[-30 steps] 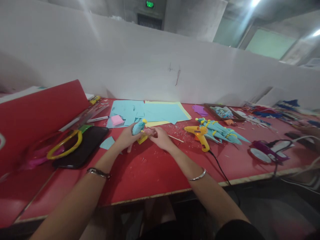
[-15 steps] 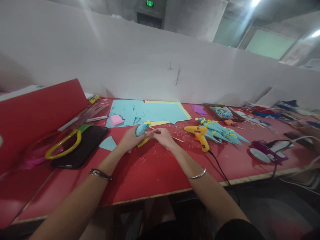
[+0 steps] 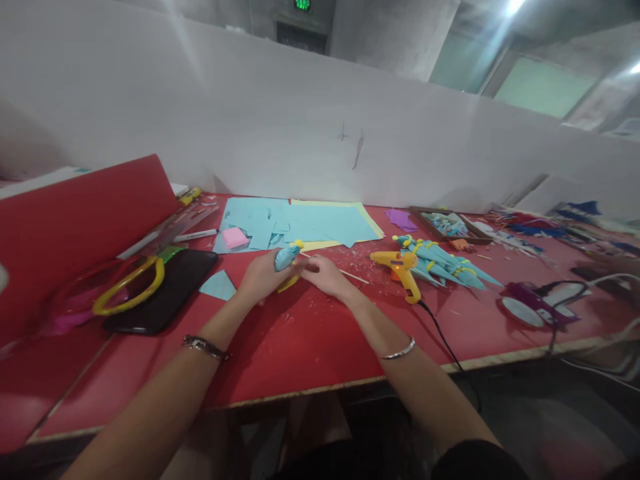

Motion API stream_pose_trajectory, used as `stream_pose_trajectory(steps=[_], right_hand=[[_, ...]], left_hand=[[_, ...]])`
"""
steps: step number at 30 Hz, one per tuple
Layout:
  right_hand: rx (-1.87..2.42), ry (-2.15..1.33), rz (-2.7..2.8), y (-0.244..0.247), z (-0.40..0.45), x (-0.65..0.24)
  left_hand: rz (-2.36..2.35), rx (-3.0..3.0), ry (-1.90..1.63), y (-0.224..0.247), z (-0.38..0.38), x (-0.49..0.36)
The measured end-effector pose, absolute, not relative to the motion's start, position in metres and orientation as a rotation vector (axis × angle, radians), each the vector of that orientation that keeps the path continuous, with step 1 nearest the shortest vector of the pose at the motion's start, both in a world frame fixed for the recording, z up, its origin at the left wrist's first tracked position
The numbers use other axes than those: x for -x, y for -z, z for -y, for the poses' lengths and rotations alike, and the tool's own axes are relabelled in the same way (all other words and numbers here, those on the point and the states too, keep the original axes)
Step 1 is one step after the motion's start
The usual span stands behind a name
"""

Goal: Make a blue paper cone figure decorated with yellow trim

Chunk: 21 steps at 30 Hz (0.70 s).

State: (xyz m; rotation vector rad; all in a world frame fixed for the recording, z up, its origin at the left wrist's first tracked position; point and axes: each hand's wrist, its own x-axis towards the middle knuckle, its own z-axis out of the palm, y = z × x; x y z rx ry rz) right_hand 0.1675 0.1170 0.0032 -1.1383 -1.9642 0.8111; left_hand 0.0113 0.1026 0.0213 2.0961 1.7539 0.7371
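Above the red table, my left hand (image 3: pixel 263 275) is closed around a rolled light-blue paper piece (image 3: pixel 287 256) with a yellow tip. More yellow shows under the fingers. My right hand (image 3: pixel 323 275) meets it from the other side, thumb and fingertips pinched together at the piece; what they pinch is hidden. A thin wooden stick (image 3: pixel 354 276) lies just beyond the right hand. Right of my hands rests a yellow hot glue gun (image 3: pixel 399 269) with a black cord. Behind it lie several blue paper cones (image 3: pixel 440 260) with yellow bands.
Blue paper sheets (image 3: pixel 325 223) lie at the back, with a pink sticky-note pad (image 3: pixel 235 237) on them. To the left are a black phone (image 3: pixel 170 293), yellow-handled scissors (image 3: pixel 129 293) and a blue paper scrap (image 3: pixel 218 286). A brown tray (image 3: pixel 480 236) and a purple device (image 3: pixel 540 305) stand right.
My hands stay at the same paper piece, and the right fingers have curled slightly closer against it. The whole view has shifted a little; nothing else has moved.
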Motion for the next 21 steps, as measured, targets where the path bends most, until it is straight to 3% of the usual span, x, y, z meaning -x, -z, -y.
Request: stream_pose_trajectory(steps=[21], right_hand=[[1.035,-1.058,2.330,-0.015,-0.119,-0.184]], left_hand=[[-1.862,-2.172,-0.521,-0.021,-0.104,-0.017]])
